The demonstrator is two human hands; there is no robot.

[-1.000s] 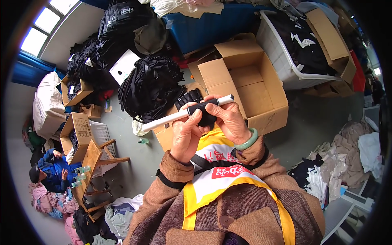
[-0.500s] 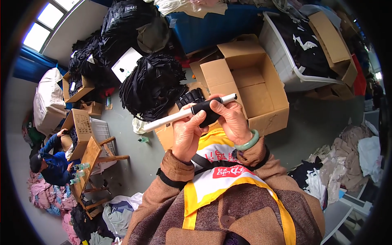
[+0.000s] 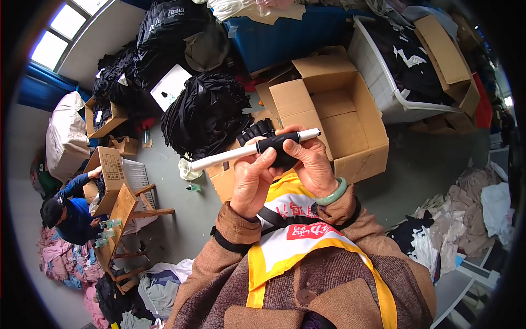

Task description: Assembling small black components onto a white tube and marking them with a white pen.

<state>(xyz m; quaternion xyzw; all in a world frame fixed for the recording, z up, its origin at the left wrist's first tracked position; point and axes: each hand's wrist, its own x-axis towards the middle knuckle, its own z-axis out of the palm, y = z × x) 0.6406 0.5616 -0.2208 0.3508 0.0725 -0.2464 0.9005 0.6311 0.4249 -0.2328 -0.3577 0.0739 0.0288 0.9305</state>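
A white tube (image 3: 216,159) slants across in front of me, its right end raised slightly. Around its right part sits a black ribbed fabric piece (image 3: 278,142), with more of the dark cloth hanging below between my hands. My left hand (image 3: 253,183) pinches the tube and the cloth's left edge, thumb on top. Farther right, my right hand (image 3: 312,164) is closed on the black cloth and tube, thumb pressing its near side. The fingertips behind the tube are partly hidden. Just beyond lies a row of folded black pieces (image 3: 257,130) on cardboard.
An open cardboard box (image 3: 359,156) stands ahead to the right, beside a white bin (image 3: 383,71) of dark cloth. A large black fabric heap (image 3: 205,112) lies ahead left. At left, a co-worker in blue (image 3: 71,219) is by a wooden bench (image 3: 123,211). Garments (image 3: 460,214) pile up at right.
My hands keep their grip and barely shift; the black cloth on the tube now shows ribbed folds. At left, the co-worker's arm has moved up over the box.
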